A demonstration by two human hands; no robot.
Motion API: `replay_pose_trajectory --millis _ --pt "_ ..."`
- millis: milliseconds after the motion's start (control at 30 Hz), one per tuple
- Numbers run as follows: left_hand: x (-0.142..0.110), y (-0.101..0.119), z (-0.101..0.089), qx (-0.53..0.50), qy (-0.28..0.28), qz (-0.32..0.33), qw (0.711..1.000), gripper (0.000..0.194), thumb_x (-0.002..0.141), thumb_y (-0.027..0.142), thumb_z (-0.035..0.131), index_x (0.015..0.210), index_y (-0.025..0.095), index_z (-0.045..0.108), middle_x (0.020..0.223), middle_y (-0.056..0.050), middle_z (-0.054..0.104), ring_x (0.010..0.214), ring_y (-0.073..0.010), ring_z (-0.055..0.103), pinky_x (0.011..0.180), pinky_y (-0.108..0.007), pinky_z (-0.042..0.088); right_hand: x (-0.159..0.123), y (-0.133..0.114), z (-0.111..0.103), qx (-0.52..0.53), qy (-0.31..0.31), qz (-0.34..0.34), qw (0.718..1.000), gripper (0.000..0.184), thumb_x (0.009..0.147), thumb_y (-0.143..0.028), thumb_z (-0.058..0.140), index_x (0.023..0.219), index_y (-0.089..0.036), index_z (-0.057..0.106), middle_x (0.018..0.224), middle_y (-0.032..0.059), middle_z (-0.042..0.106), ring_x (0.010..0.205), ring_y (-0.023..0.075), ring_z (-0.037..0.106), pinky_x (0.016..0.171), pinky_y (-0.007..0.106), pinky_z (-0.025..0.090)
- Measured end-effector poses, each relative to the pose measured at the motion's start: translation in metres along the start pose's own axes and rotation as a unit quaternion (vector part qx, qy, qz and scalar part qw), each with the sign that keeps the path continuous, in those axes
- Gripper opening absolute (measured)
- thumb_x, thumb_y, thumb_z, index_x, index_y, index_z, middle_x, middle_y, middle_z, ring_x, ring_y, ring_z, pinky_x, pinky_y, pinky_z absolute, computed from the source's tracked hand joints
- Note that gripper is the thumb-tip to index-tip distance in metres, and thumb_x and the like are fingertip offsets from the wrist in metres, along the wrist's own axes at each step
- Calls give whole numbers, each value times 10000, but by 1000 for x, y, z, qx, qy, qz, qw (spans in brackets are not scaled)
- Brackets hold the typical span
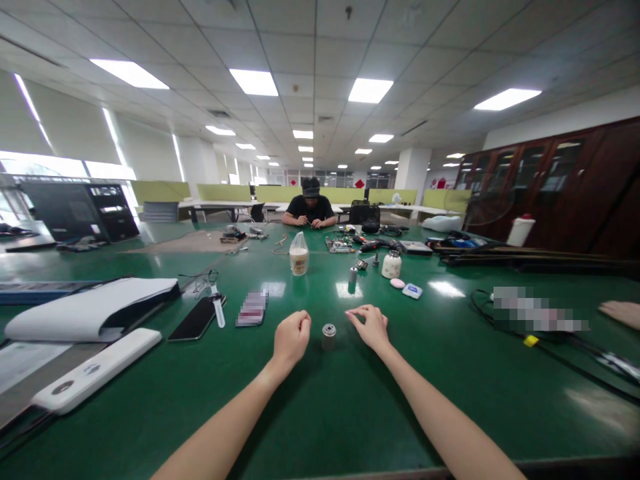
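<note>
A small metal cylinder (329, 338) with a round hole in its top stands upright on the green table (320, 413), between my two hands. Just left of it, my left hand (292, 337) is closed in a fist; anything inside is hidden. To the right, my right hand (371, 327) has thumb and fingers drawn together in a pinch, and whatever may be at the fingertips is too small to name. Neither hand touches the cylinder. Farther back stands a second metal cylinder (353, 279), beside a white jar (391, 265).
On the left lie a black phone (193, 320), a white watch (218, 307) and a blurred-out packet (253, 308). A bagged cup (299, 257) stands ahead. Black cables (555, 357) run along the right, near another person's hand (620, 312). A person (310, 203) sits across the table.
</note>
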State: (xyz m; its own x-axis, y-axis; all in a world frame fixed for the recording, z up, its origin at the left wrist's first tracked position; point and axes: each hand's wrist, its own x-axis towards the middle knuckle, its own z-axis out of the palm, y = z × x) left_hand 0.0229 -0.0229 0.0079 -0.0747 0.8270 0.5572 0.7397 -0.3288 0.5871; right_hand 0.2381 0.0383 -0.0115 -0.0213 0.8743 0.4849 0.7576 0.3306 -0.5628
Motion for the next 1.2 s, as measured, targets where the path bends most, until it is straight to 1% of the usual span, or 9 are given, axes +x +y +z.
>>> replay_pose_trajectory --millis 67,133,233,333,700,900,1033,1133,1200 --pt "0 -4 3 -3 -5 -9 1000 248 811 195 361 601 189 491 604 14 526 617 -133 499 610 -234 309 -5 -12 -1 82 8 -63 995 215 859 -415 567 902 -295 740 972 47 655 965 227 569 891 409 399" --pt "-1 -6 6 -13 -12 -16 1000 248 806 187 364 599 189 501 609 12 544 623 -135 509 615 -235 314 -12 -24 -2 153 -6 -120 981 230 878 -403 545 921 -273 730 971 45 667 946 202 593 881 361 429" --pt "-1 -8 8 -28 -18 -19 999 248 803 180 373 597 189 511 612 13 557 627 -136 517 621 -235 321 -22 -40 -2 190 -38 -160 968 216 886 -376 543 922 -260 722 935 34 694 910 188 621 859 330 448" --pt "-2 -8 9 -38 -26 -10 999 249 806 177 381 607 191 530 626 13 572 639 -138 525 628 -235 331 -25 -45 0 175 -46 -164 970 194 883 -354 553 899 -257 721 913 25 709 897 193 632 865 340 442" --pt "-5 -5 10 -40 -51 46 997 259 825 171 398 717 205 632 749 -4 652 728 -151 580 696 -240 395 -25 -44 -2 164 -45 -178 969 161 884 -303 559 885 -247 709 897 15 703 862 174 630 835 316 440" --pt "-4 -6 11 -51 -49 45 997 254 839 181 413 816 214 664 795 -6 673 743 -154 591 698 -244 407 -26 -46 -2 149 -57 -192 968 162 889 -296 553 916 -255 707 878 15 694 825 169 629 808 318 440" --pt "-6 -2 11 -89 -57 46 993 251 886 272 426 955 214 660 738 3 644 645 -137 555 632 -239 389 -27 -45 -1 159 -65 -197 965 213 914 -335 507 967 -262 699 933 30 665 861 167 626 826 317 455" --pt "-6 2 12 -124 -64 43 989 298 897 384 452 1021 202 652 659 16 581 588 -126 504 581 -231 363 -25 -43 -2 183 -33 -176 967 257 916 -351 489 1090 -252 649 1043 54 610 839 153 616 813 310 477" --pt "-5 4 13 -136 -70 52 987 320 870 430 502 1010 197 672 640 18 544 580 -120 477 566 -227 352 -23 -41 -3 193 -1 -160 968 272 920 -344 471 1119 -238 623 1074 62 593 843 153 607 813 312 482"
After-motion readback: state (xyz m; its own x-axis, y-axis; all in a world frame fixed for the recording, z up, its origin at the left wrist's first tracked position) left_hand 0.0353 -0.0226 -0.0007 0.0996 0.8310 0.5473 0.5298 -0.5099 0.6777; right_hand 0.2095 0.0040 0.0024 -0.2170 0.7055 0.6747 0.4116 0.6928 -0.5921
